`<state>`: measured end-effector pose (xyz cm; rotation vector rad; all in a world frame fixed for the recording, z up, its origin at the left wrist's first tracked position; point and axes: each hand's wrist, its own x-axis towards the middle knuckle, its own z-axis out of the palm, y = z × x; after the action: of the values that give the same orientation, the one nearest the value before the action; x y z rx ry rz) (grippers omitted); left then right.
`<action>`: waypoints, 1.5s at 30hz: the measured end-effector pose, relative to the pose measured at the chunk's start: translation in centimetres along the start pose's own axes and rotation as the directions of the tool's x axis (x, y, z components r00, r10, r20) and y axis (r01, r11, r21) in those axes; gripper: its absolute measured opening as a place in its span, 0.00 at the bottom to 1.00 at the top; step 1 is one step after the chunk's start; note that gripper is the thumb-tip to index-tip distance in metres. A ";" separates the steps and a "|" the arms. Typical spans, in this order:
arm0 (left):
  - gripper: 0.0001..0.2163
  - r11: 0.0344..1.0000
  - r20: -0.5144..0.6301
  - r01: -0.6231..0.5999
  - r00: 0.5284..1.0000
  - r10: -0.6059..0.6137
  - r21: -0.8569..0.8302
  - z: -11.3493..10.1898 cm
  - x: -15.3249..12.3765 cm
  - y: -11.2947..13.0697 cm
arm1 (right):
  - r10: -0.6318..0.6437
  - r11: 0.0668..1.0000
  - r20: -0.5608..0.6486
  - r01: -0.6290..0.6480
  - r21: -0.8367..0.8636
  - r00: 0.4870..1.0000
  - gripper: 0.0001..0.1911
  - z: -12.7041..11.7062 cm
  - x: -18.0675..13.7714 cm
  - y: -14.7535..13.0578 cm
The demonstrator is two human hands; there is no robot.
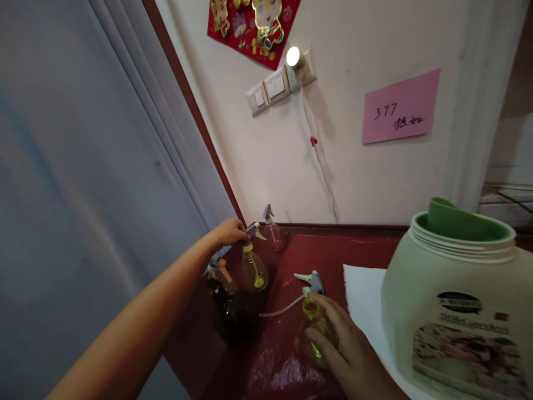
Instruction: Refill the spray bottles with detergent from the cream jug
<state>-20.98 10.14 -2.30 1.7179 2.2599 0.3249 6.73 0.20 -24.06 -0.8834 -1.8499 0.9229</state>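
On the counter [287, 361], just beyond the yellow bottle [321, 326] and its bare mouth, lies a loose spray head [317, 283], its tube [283, 312] running left across the red cover. The right hand [352, 353], wrapped round that bottle, is the nearer one. Farther off to the left, the left hand [230, 232] has bent fingers at the clear bottle's [253, 269] top; whether they pinch it, the dim view hides.
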 end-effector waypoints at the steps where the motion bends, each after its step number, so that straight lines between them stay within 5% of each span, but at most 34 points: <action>1: 0.08 1.000 0.014 0.005 1.000 -0.005 0.002 -0.1 -0.2 0.0 | 0.003 1.000 -0.001 -0.003 0.000 1.000 0.27 0.0 0.0 0.0; 16: 0.10 1.000 0.165 0.023 0.986 -0.026 0.018 -0.4 -0.7 -0.5 | -0.012 1.000 -0.042 0.012 -0.001 0.999 0.27 0.1 -0.2 0.1; 24: 0.07 0.998 0.147 -0.030 0.989 0.022 0.055 -0.4 -0.5 -0.5 | -0.004 1.000 -0.022 0.004 0.003 1.000 0.27 0.2 -0.2 0.2; 30: 0.11 0.992 0.053 -0.087 0.995 0.083 0.093 -1.1 -0.8 0.4 | -0.001 1.000 -0.009 0.001 0.016 1.000 0.27 0.2 -0.4 0.4; 34: 0.18 0.976 -0.134 -0.179 0.971 0.196 0.127 -2.7 -3.6 2.5 | -0.011 1.000 -0.019 0.011 0.004 1.000 0.26 0.1 -0.2 0.2; 36: 0.20 0.956 -0.267 -0.263 0.919 0.289 0.128 -2.7 -6.4 4.1 | -0.013 1.000 -0.033 0.012 -0.006 0.999 0.26 0.0 -0.1 0.0; 38: 0.17 0.887 -0.430 -0.457 0.791 0.435 0.058 -1.5 -9.4 5.5 | -0.019 1.000 -0.045 0.018 -0.009 0.999 0.26 0.0 0.0 -0.1; 39: 0.14 0.851 -0.427 -0.526 0.765 0.483 0.020 -0.5 -10.7 6.1 | -0.018 1.000 -0.047 0.018 -0.009 0.999 0.26 -0.1 0.0 -0.2; 42: 0.09 0.802 -0.205 -0.597 0.789 0.579 -0.031 3.4 -12.3 6.9 | 0.002 1.000 -0.033 -0.002 0.002 0.999 0.27 -0.2 -0.2 0.0; 45: 0.11 0.823 0.030 -0.539 0.839 0.543 0.180 7.4 -10.3 6.6 | 0.035 0.998 0.003 -0.035 0.051 0.999 0.29 0.0 -0.6 0.2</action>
<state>-9.85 2.03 -6.01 2.4555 1.8096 0.2551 7.03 -0.23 -24.44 -0.8863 -1.8105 0.9887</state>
